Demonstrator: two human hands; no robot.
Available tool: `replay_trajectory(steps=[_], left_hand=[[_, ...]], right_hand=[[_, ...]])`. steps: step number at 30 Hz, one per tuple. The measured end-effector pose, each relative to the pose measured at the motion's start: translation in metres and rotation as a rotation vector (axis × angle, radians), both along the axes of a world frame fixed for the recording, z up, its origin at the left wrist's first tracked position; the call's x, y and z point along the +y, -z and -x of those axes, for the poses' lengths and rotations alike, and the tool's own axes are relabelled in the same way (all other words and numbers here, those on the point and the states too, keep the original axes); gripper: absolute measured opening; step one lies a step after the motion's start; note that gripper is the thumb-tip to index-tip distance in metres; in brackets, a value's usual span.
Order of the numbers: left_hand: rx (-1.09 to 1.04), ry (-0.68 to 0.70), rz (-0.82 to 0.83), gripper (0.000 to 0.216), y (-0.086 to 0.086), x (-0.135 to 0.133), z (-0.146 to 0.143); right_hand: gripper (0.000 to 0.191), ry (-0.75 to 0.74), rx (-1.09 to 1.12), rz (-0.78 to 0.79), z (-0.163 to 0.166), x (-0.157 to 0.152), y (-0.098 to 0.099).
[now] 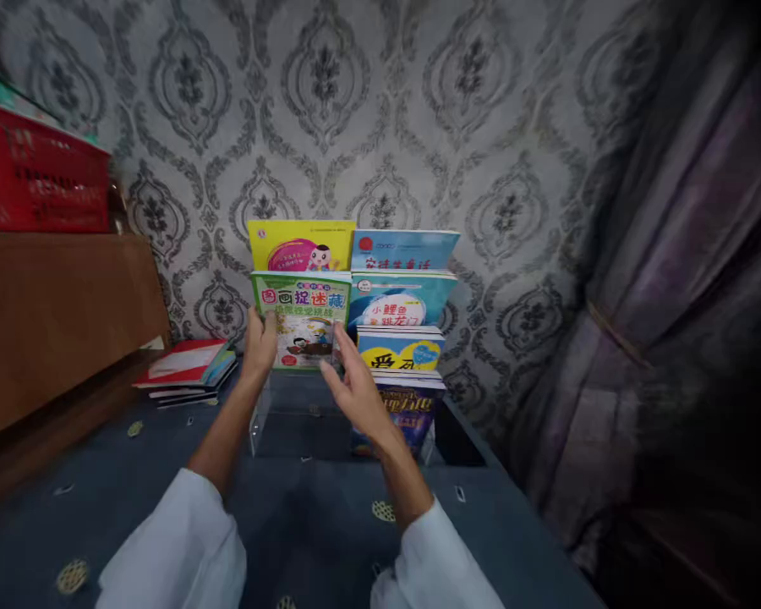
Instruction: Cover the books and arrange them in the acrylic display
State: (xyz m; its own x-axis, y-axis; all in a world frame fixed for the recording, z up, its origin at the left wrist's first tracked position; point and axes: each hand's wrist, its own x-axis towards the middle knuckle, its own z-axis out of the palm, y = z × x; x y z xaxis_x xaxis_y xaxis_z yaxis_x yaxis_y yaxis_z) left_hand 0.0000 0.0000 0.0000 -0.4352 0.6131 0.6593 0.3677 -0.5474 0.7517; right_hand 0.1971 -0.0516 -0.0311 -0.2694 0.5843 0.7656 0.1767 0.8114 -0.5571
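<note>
A green picture book (301,334) with cartoon figures stands in the left column of a clear tiered rack (257,427), below a yellow book (272,241). My left hand (261,342) grips its left edge, thumb on the front cover. My right hand (355,385) is at the book's lower right edge, fingers stretched out and thumb apart, fingertips against the edge. Beside it, the right column holds a light blue book (406,247), a teal book (435,292), a yellow and blue book (396,351) and a dark purple book (412,410), partly behind my right hand.
To the left, a pile of books (187,364) with a red cover lies on the dark blue tabletop (292,507). A wooden cabinet (63,313) carries a red basket (44,173). Patterned wallpaper (399,110) rises behind, and a curtain (659,279) hangs at the right.
</note>
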Motion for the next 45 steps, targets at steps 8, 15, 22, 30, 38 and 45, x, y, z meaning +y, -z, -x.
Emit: replay_trajectory(steps=[8,15,22,30,38,45], left_hand=[[0.039,-0.096,-0.003,0.016,-0.006,0.01,0.011],[0.104,-0.144,0.051,0.017,-0.008,0.002,0.009],[0.1,-0.123,0.009,0.02,-0.003,0.006,0.011],[0.391,-0.386,-0.183,0.051,-0.031,-0.017,0.01],[0.997,-0.503,-0.274,0.042,-0.095,-0.045,-0.036],[1.245,-0.507,-0.167,0.037,-0.106,-0.011,-0.039]], right_hand=[[0.066,0.019,0.047,-0.017,0.0,0.0,0.0],[0.074,0.099,0.173,0.048,0.013,0.008,0.0],[0.068,0.283,0.159,0.062,0.024,0.011,-0.011],[0.065,0.348,0.138,0.035,0.032,0.007,-0.01],[0.063,0.328,0.192,0.042,0.033,0.009,0.001],[0.061,0.381,0.158,0.015,0.035,0.004,-0.004]])
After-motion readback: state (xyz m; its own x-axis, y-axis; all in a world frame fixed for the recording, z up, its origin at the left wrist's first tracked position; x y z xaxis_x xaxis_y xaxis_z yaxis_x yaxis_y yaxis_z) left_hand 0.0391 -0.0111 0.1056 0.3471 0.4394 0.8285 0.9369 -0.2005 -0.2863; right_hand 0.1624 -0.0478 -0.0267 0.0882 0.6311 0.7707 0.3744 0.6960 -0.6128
